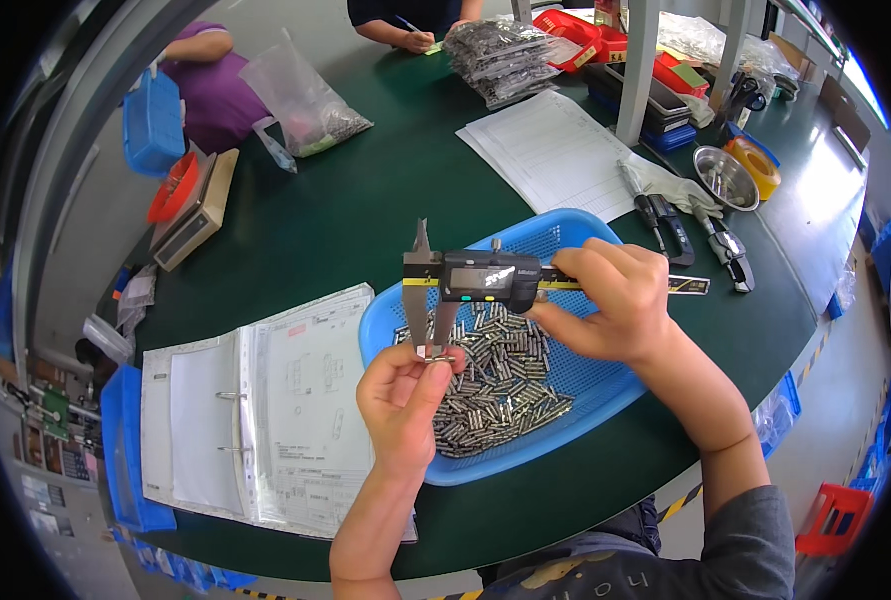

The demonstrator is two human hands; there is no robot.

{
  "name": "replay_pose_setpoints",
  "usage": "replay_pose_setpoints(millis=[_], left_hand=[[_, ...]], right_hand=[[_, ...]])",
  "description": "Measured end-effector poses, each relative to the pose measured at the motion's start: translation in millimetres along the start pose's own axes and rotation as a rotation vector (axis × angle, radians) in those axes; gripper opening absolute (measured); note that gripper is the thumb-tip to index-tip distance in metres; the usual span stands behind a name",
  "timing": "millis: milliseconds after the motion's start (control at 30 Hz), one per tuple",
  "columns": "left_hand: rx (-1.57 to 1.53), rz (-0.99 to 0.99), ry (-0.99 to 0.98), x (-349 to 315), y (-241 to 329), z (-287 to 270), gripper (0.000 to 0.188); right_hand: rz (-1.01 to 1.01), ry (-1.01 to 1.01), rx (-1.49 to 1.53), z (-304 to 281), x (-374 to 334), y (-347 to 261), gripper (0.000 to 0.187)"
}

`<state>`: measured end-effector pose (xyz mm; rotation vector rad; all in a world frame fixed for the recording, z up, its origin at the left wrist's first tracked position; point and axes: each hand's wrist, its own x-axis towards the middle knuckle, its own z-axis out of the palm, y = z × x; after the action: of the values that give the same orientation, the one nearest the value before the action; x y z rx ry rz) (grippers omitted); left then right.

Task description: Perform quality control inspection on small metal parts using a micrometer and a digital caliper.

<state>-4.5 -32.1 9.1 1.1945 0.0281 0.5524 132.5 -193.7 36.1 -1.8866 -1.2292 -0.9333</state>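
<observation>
My right hand [611,300] grips the beam of a digital caliper [491,278], which lies level with its jaws pointing down toward me. Pinched between the thumb and fingers of my left hand [403,400] is a small metal pin [440,359], held at the tips of the caliper jaws. Whether the jaws touch the pin I cannot tell. Beneath both hands stands a blue plastic basket [591,400], with many similar metal pins [506,375] heaped in it.
Left of the basket lies an open ring binder [306,400] with drawings. Beyond are paper sheets [556,150], micrometers [728,250], a metal bowl [726,178], a scale [196,215] and bagged parts [501,60]. Upright posts [638,75] rise at the back. Two other people sit across the green table [386,165].
</observation>
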Motion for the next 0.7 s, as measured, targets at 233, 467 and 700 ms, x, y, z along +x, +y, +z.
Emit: replay_pose_setpoints(millis=[233,467,700], left_hand=[[-0.001,0.083,0.094,0.8,-0.4,-2.8,0.013],[-0.022,0.102,0.102,0.7,-0.5,-0.7,0.014],[-0.018,0.1,0.097,0.2,-1.3,0.0,0.014]], right_hand=[[-0.005,0.004,0.028,-1.0,1.8,-0.8,0.03],[-0.028,-0.014,0.019,-0.7,1.0,2.0,0.029],[-0.042,-0.001,0.032,-0.7,-0.4,2.4,0.028]])
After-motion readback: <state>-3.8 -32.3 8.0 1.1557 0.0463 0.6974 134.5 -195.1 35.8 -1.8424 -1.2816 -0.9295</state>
